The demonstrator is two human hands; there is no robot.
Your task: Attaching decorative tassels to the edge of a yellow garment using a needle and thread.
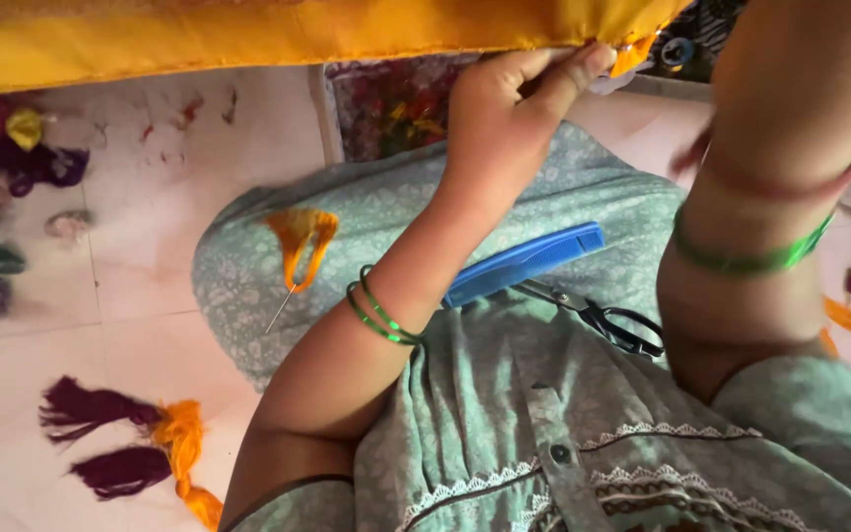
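Head view: left hand (504, 103) pinches the edge of the yellow cloth (248, 34), its grip closed. Right hand is hidden above that cloth, so its grip I cannot tell. Below the cloth, comb (524, 261) and scissors (603, 317) lie on the lap.

Left arm (347, 365) rises from the lower left, elbow bent, forearm angled up and to the right. Two thin green bangles (378, 313) circle its wrist. Left hand (509, 94) is raised at the top centre, back of the hand toward the camera, fingers curled and thumb (578, 69) pressed against them in a pinch. Right forearm (770, 167) fills the upper right, close to the lens and blurred; a green bangle (746, 258) rings it. The right hand lies out of frame.
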